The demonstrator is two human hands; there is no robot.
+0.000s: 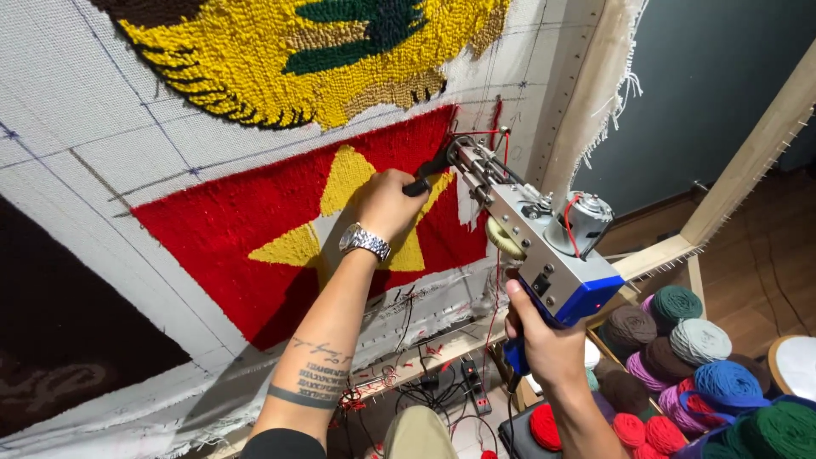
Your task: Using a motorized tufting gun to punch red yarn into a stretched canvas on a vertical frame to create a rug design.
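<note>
At the centre of the frame a tufting gun [531,234] with a grey metal body, a blue rear casing and a small silver motor on top is pressed nose-first against a stretched white backing cloth [76,195] that fills the left and upper part of the view. The left hand [389,202], a metal watch [365,241] on its wrist, is closed around the gun's black front handle just left of the needle end. The right hand [544,340], lower centre-right, is wrapped tight around the blue rear grip beneath the gun's body; whether a finger rests on a trigger I cannot tell from this angle. The gun's tip meets the cloth at the right edge of a tufted red field [229,229] bearing a yellow star [340,212], with a yellow and green tufted patch [280,59] in the upper middle. A thin red yarn [497,280] runs down from the gun. In the lower right corner sit yarn balls [688,365] in brown, green, grey, blue, purple and red, beside the wooden frame [748,161].
</note>
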